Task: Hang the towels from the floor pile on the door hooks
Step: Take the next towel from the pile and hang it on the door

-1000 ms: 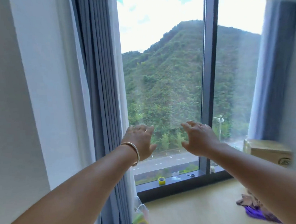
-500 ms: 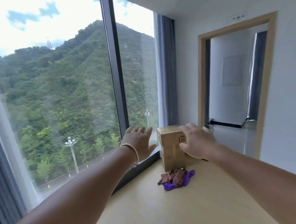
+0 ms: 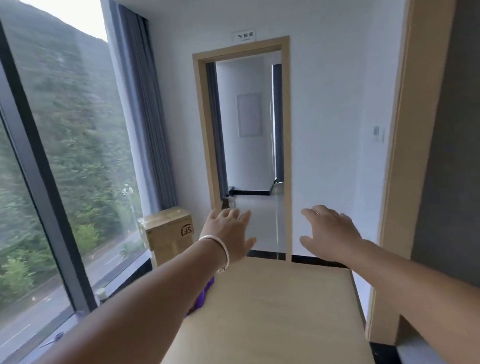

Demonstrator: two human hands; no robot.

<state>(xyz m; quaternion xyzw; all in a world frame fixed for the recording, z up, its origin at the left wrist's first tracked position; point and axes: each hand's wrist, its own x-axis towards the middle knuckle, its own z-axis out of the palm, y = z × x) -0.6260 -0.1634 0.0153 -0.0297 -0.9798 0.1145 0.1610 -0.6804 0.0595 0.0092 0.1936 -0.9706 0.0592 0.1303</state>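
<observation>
My view swings from the window to the doorway (image 3: 249, 152) — the towels (image 3: 203, 296), half hidden under my left hand's (image 3: 231, 233) arm, lie on the floor; right hand (image 3: 329, 234) too spread, empty.

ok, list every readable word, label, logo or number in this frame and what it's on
"SF": round black stamp on the front of the cardboard box by the window; it looks mirrored in the picture.
Sign above the doorway: three dark characters, too blurred to read with confidence.
Wall switch panel right of the doorway: any markings are too small to read.
Nothing readable on the left hand, its bracelet, or the right hand.
</observation>
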